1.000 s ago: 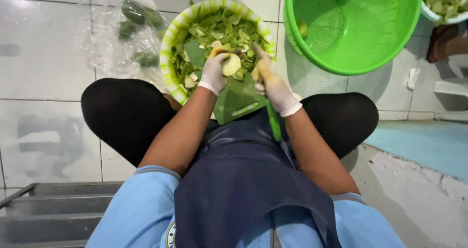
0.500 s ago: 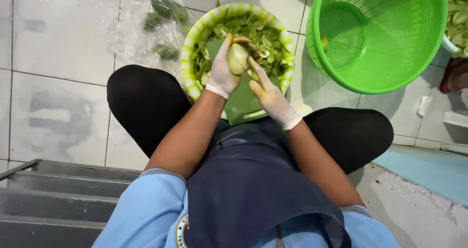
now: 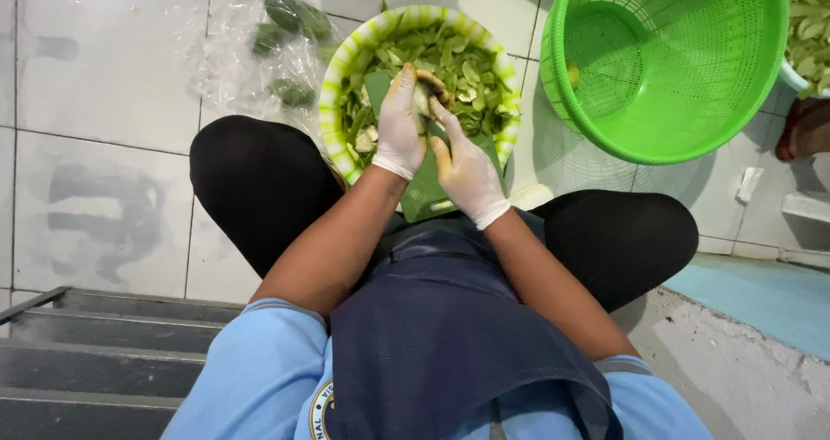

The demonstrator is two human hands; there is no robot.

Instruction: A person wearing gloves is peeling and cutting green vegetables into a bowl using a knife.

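Green-and-white striped bowl (image 3: 341, 77) sits on the tiled floor (image 3: 104, 77) between our knees, filled with green peel scraps (image 3: 471, 73). Our gloved left hand (image 3: 399, 124) is closed around a pale peeled fruit (image 3: 425, 94), held right over the bowl. Our gloved right hand (image 3: 467, 176) is beside it, fingers curled at the fruit; whether it grips a tool we cannot tell. Bright green slotted basket (image 3: 692, 103) stands tilted to the right of the bowl, one small pale piece (image 3: 574, 74) inside. Clear plastic bag (image 3: 251, 51) left of the bowl holds dark green whole fruits (image 3: 294, 12). White tub (image 3: 791, 75) at the top right edge holds cut pale-green pieces (image 3: 808, 16).
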